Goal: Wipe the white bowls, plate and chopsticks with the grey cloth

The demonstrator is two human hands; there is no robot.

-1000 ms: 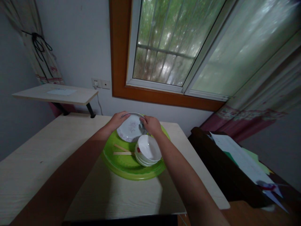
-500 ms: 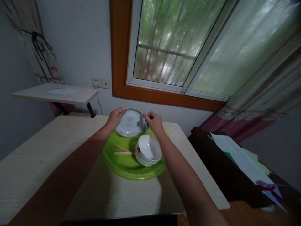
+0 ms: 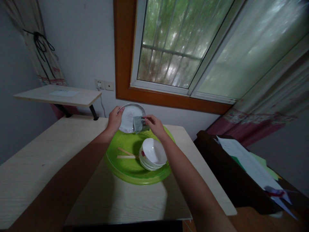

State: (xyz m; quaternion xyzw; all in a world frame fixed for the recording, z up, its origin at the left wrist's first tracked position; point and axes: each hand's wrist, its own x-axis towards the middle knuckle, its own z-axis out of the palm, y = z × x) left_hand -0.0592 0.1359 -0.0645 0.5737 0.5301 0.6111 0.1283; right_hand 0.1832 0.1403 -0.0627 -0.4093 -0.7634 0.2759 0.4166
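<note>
The step in hand appears to be wiping a plate with a cloth. The plate is at the far edge of the green tray, held tilted, its inner face toward the operator. The left hand grips the plate's left rim, thumb on the inner face. The right hand pinches the grey-green cloth between thumb and fingers, at the plate's lower right; whether the cloth presses on the face at this instant cannot be told. The next move calls for a firm rim grip with the left hand and flat, even cloth contact, with the plate clear of the bowls. These white bowls, apparently 3 in 1 stack, stand in the tray's right part; 2 visible chopstick ends lie left of the stack. The tray rests on a pale wood-grain table. Left of the tray and farther back, a small raised shelf carries a sheet of paper. Behind the tray are a wall socket and a barred window in a brown wooden frame. Right of the tray, beyond the table, dark furniture bears loose papers.
</note>
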